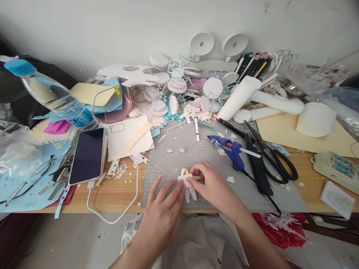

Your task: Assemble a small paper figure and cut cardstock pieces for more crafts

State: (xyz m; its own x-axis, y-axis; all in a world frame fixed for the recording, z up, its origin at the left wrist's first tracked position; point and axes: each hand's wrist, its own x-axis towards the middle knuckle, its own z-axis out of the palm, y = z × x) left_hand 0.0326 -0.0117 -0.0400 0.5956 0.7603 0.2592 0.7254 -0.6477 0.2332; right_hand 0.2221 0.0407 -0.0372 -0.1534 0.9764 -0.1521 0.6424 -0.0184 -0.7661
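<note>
A small white paper cut-out with dangling legs and a tan loop on top lies on the grey cutting mat near the desk's front edge. My left hand rests on the mat, fingers stretched out, fingertips pressing the cut-out's left side. My right hand curls over its right side, thumb and fingers pinching the paper piece. A blue glue gun lies just behind my right hand.
Black scissors, a craft knife and a white pen lie on the mat. A phone with a white cable sits left, beside a water bottle. Paper rolls, round discs, markers and scraps crowd the back. A power strip lies at the right.
</note>
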